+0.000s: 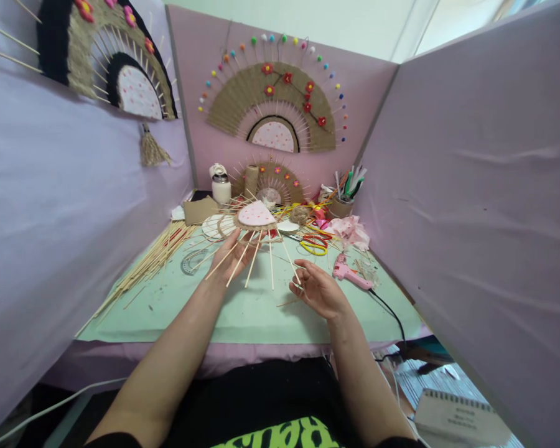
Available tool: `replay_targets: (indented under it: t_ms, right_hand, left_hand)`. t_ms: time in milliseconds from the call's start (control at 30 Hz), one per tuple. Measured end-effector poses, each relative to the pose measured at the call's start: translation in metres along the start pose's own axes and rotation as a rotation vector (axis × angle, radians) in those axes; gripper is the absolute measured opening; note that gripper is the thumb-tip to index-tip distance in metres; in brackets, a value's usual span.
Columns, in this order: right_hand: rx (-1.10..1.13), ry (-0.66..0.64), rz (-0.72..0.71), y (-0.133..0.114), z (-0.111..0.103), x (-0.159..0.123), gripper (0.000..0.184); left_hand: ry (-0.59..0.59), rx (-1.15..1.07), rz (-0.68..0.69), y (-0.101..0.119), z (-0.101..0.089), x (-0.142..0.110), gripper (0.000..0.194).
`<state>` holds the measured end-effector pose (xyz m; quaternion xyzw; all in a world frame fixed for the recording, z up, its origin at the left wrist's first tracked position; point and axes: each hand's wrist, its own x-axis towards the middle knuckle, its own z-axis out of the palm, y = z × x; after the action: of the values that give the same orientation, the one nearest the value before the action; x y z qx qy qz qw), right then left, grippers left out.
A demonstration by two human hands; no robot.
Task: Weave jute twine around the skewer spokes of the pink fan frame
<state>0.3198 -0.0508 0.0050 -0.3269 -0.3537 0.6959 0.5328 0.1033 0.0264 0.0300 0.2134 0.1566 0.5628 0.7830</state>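
Note:
My left hand (pixel 228 256) is closed from below on a small half-round fan piece (pixel 256 213). Its centre is white cloth with pink dots, edged with brown twine. Thin wooden sticks (pixel 249 264) spread out from it, several pointing toward me. To the right, my right hand (pixel 321 289) is curled loosely with thumb and fingers apart. The tip of the rightmost front stick lies at its fingertips; whether they touch it I cannot tell. A clear protractor (pixel 193 262) lies on the green tabletop left of my left hand.
Loose sticks (pixel 144 264) lie along the left. At right are a pink glue gun (pixel 352 274) with a black cord, scissors with yellow handles (pixel 313 248) and crumpled pink cloth (pixel 351 231). Behind stand a white bottle (pixel 221 186) and a tool cup (pixel 343 205). A finished fan (pixel 233 102) hangs on the back panel.

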Motion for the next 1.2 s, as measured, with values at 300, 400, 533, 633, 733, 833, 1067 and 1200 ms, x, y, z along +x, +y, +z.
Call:
replay_targets:
  t_ms: [300,400,533,633,733,833,1067,1200]
  right_hand:
    - [0.081,0.026,0.094,-0.002,-0.016,-0.006,0.034]
    - [0.093,0.028,0.086,-0.004,-0.020,-0.010,0.039]
    - [0.065,0.033,0.023,-0.004,-0.023,-0.015,0.032]
    - [0.026,0.045,-0.028,-0.003,-0.021,-0.016,0.038]
    - [-0.005,0.093,-0.081,0.000,-0.017,-0.016,0.052]
    - [-0.041,0.141,-0.154,0.003,-0.014,-0.016,0.068]
    - [-0.147,0.201,-0.276,0.008,-0.016,-0.014,0.044]
    - [-0.160,0.218,-0.274,0.011,-0.019,-0.011,0.027]
  left_hand:
    - [0.043,-0.023,0.015,0.004,0.001,0.001,0.040]
    - [0.053,-0.024,0.028,0.005,0.000,0.001,0.040]
    - [0.046,-0.036,0.054,0.006,-0.004,0.004,0.038]
    - [0.046,-0.072,0.063,0.006,-0.006,0.005,0.038]
    - [0.052,-0.091,0.058,0.006,-0.007,0.006,0.038]
    - [0.056,-0.090,0.065,0.006,-0.006,0.006,0.038]
    - [0.101,-0.070,0.058,0.007,-0.001,0.004,0.037]
    - [0.081,-0.042,0.088,0.007,-0.001,0.003,0.038]
